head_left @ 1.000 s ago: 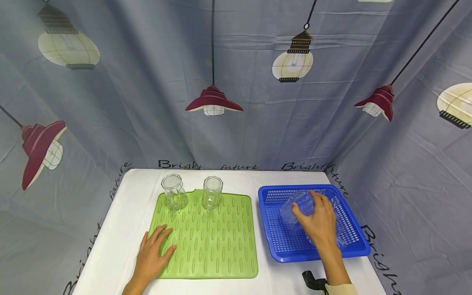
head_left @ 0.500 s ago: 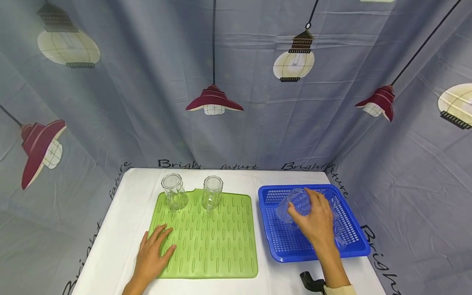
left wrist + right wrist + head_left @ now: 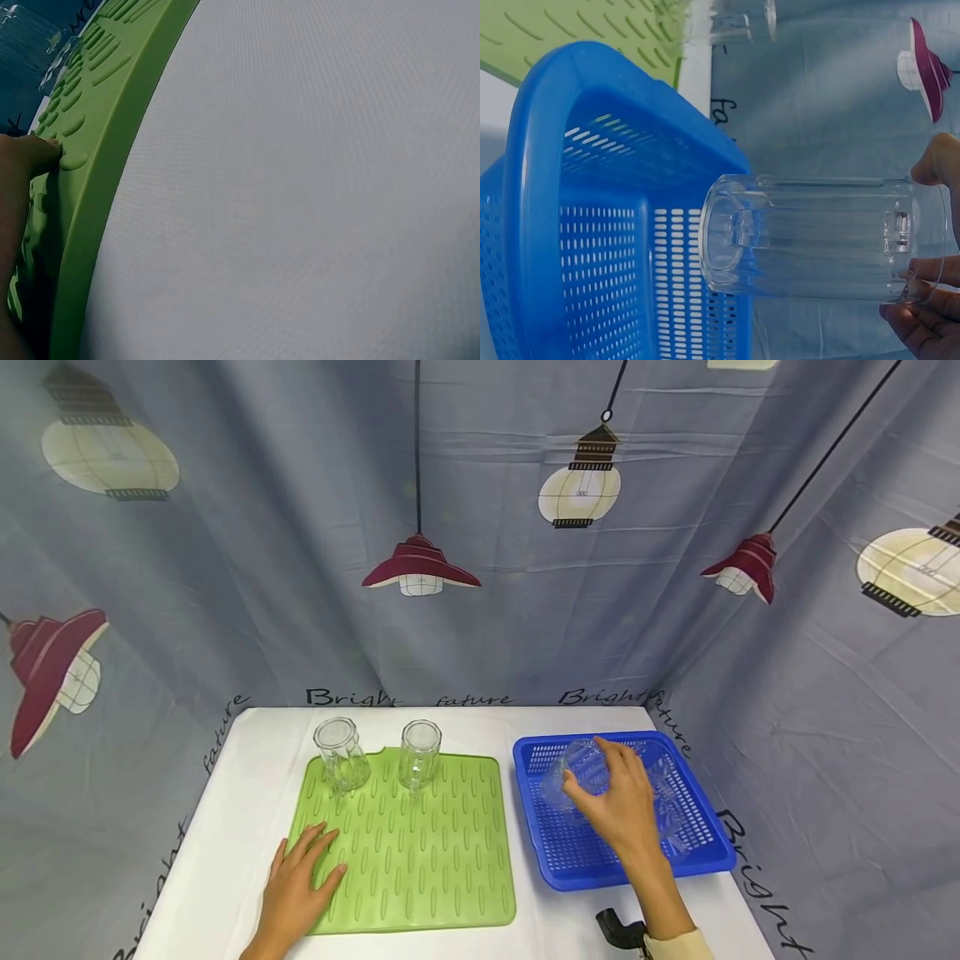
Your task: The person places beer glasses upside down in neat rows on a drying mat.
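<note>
My right hand [image 3: 622, 797] holds a clear drinking glass [image 3: 817, 236] over the blue basket [image 3: 562, 881], thumb on one side and fingers on the other. In the right wrist view the fingers grip the glass near its upper end, and its other end overlaps the basket wall. More clear glassware [image 3: 667, 814] lies in the basket, partly hidden by the hand. My left hand [image 3: 292, 893] rests with spread fingers on the left edge of a green ridged mat [image 3: 420, 868]. Two clear glasses stand at the mat's back edge, a left one [image 3: 341, 756] and a right one [image 3: 420, 756].
Mat and basket lie side by side on a white-covered table [image 3: 247, 785], with a narrow strip of cloth between them. A grey-blue curtain [image 3: 487, 635] printed with lamps hangs behind and at the sides. A black wrist attachment [image 3: 621, 931] sits by the right sleeve.
My right hand has shifted left over the basket with the glass in its grip. The left hand stays in place on the mat. The head view has turned slightly.
</note>
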### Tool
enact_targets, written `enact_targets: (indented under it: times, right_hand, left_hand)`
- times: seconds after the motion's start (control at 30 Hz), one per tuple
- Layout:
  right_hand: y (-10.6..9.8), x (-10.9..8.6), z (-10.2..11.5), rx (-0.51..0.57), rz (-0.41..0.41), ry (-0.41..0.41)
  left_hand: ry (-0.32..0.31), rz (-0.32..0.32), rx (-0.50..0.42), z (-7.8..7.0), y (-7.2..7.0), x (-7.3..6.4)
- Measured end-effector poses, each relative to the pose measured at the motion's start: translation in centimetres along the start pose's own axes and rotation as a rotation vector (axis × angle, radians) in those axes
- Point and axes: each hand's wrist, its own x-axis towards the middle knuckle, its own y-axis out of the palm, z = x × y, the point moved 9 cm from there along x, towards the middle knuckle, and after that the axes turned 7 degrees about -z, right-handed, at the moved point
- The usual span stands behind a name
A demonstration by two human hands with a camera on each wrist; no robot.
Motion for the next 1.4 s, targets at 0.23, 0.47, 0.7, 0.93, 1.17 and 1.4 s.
enact_targets:
  times: [0.23,0.47,0.7,0.93,1.17,1.4]
  right_hand:
    - [0.3,0.0,1.1,0.02,-0.021,-0.045]
    - [0.7,0.1,2.1,0.034,-0.038,-0.06]
    - [1.1,0.2,3.1,0.041,-0.046,-0.091]
    - [1.8,0.0,4.0,0.048,-0.024,-0.11]
    - [2.2,-0.1,4.9,0.057,-0.018,-0.126]
    - [2.7,-0.3,5.8,0.066,0.0,-0.136]
  left_hand:
    - [-0.009,0.013,-0.022,0.0,0.0,0.1]
    - [-0.014,0.016,-0.01,-0.1,0.2,0.3]
    - [-0.021,0.016,-0.015,-0.2,0.3,0.2]
    - [-0.032,0.024,-0.008,-0.1,0.2,0.3]
    - [-0.046,0.038,0.006,-0.1,0.2,0.4]
    - [-0.055,0.039,-0.002,-0.6,0.3,0.5]
